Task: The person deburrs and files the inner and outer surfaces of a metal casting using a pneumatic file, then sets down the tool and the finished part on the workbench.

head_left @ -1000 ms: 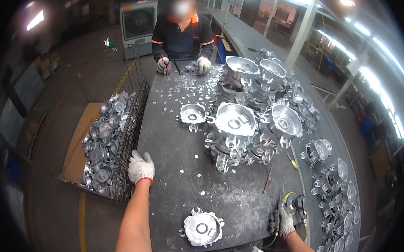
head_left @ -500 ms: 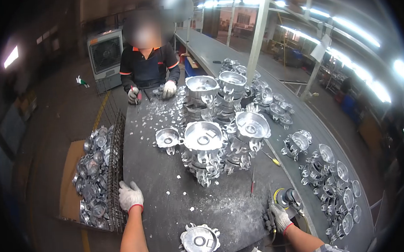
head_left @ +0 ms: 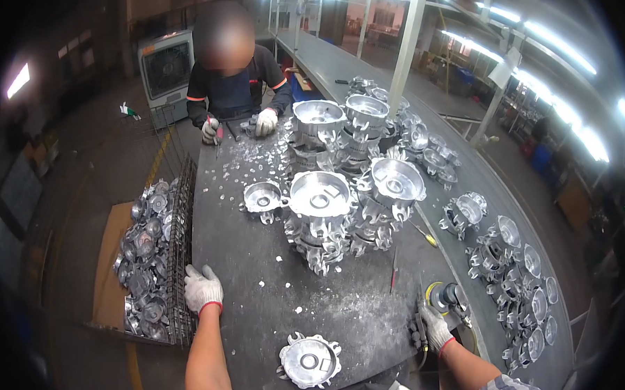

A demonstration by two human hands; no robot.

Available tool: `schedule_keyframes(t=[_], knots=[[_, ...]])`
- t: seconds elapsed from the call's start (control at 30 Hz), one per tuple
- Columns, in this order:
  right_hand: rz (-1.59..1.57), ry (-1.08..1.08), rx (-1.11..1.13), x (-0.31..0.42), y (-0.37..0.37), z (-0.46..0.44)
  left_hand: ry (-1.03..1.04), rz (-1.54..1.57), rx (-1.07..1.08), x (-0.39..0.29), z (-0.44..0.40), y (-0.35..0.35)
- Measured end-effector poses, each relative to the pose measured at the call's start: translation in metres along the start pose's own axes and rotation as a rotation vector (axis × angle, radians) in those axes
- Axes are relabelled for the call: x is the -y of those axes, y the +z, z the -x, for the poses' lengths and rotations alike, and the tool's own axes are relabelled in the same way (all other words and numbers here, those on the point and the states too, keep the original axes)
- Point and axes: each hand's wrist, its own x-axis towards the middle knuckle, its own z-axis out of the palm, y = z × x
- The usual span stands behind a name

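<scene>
My left hand [head_left: 203, 289], in a white knit glove with a red cuff, rests at the table's left edge beside the wire basket [head_left: 180, 260]. Its fingers are apart and hold nothing. At the right edge my gloved right hand [head_left: 437, 325] has its fingers bent against a dark tool [head_left: 417, 330] with a hose below; what exactly they grip is partly hidden. Touching or just beyond that hand is a round sander [head_left: 445, 297] with a yellow rim. Between my arms, near the front edge, lies a round cast-metal housing [head_left: 309, 361], open side up.
Stacked housings [head_left: 319, 195] stand mid-table, with a smaller one [head_left: 262, 198] beside them. A red-handled tool [head_left: 393, 271] and a yellow-handled one [head_left: 426, 236] lie to the right. More castings [head_left: 515, 291] line the conveyor [head_left: 435, 207]. A gloved co-worker [head_left: 234, 87] works opposite among metal chips.
My view has tilted slightly, so the table scene appears shifted. My left hand's thumb and fingers are spread a little more. The right hand stays by the sander; the co-worker's head has lowered.
</scene>
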Motion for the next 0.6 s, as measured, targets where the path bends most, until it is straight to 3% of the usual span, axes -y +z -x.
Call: schedule_keyframes(t=[0.6], knots=[[-0.007,-0.028,-0.002,-0.002,-0.001,-0.001,-0.007,0.013,0.02,-0.002,0.0,-0.003]])
